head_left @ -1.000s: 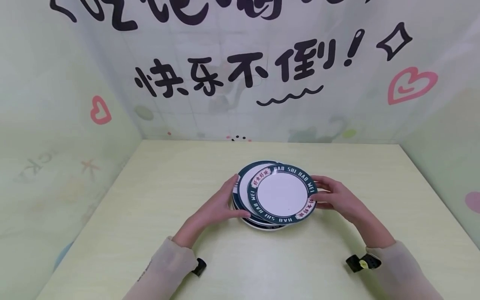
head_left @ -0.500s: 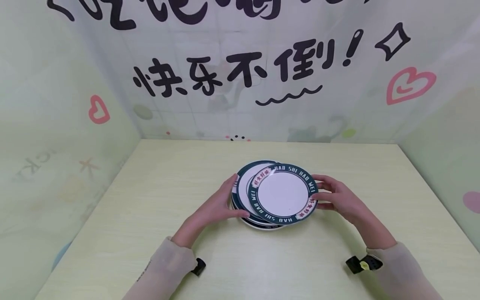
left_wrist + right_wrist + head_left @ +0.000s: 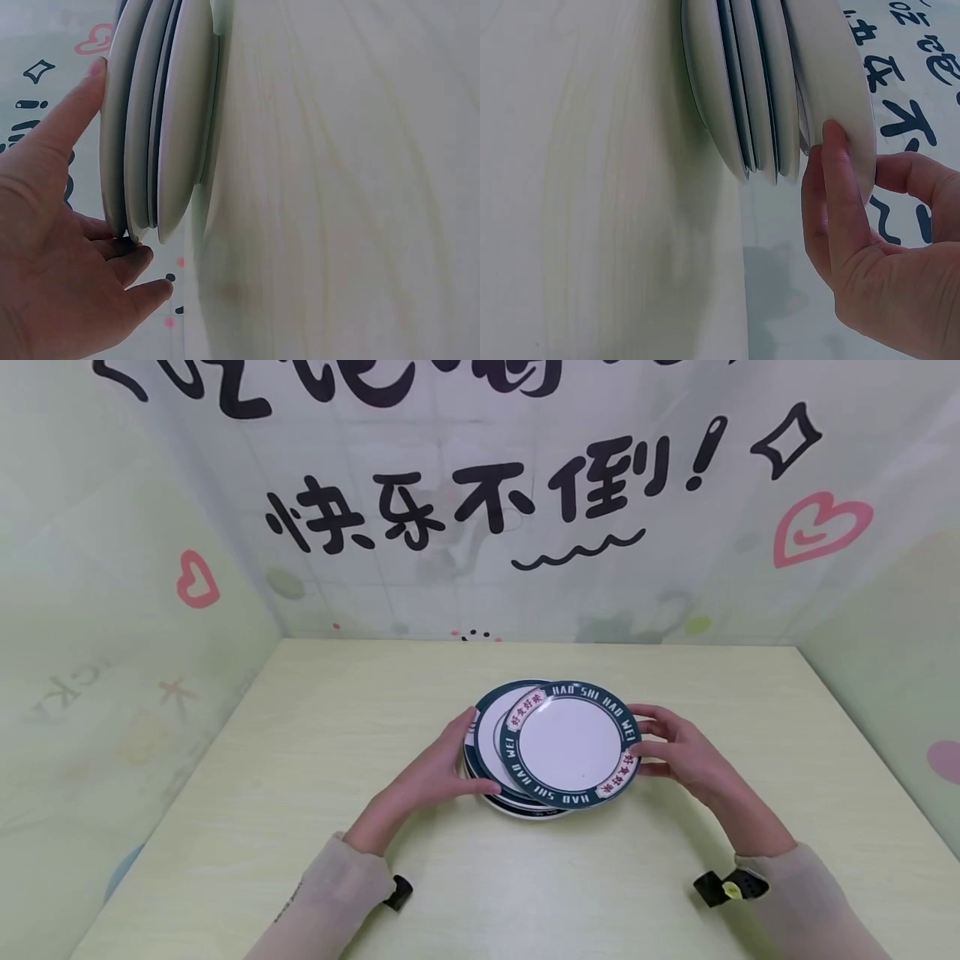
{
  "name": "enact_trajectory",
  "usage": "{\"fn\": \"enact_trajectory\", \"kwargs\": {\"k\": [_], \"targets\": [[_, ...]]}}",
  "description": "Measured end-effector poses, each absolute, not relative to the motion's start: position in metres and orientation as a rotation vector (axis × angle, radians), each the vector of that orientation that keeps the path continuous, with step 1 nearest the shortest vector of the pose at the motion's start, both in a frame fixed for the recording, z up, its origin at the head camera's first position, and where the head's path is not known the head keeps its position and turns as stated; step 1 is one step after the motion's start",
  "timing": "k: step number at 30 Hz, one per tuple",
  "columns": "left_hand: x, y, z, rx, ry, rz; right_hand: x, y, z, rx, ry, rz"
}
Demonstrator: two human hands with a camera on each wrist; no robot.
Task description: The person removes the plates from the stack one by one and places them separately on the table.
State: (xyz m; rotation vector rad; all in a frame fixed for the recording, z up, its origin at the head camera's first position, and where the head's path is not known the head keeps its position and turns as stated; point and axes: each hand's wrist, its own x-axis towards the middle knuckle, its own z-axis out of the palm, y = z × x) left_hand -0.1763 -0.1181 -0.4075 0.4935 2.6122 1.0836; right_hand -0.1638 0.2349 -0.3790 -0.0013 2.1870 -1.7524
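Note:
A stack of round white plates [image 3: 488, 732] with dark green patterned rims stands on the table. My left hand [image 3: 435, 766] holds the stack's left side, the thumb at the near rim and the fingers round the far left edge; in the left wrist view the fingertips [image 3: 157, 294] reach the edges of the upper plates. The top plate [image 3: 572, 745] sits shifted to the right, overhanging the others. My right hand [image 3: 678, 752] pinches its right rim, thumb above and fingers beneath. In the right wrist view that plate [image 3: 836, 67] is raised and tilted away from the lower plates [image 3: 739, 90].
The pale wooden table [image 3: 300, 710] spreads around the stack. Behind it stands a printed backdrop [image 3: 465, 593] with black lettering, and side panels [image 3: 900, 693] close in left and right. A black strap [image 3: 731, 888] is on the right wrist.
My right hand has drawn the top plate slightly to the right and up, showing a little more of the plate beneath. The left hand has stayed in place on the stack.

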Motion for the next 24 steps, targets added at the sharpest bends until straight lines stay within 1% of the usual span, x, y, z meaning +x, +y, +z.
{"fn": "enact_trajectory", "kwargs": {"k": [24], "targets": [[-0.1768,-0.1189,-0.4075,0.503,2.615,1.079,-0.1659,0.2391,-0.3729,0.015,2.252,-1.775]]}}
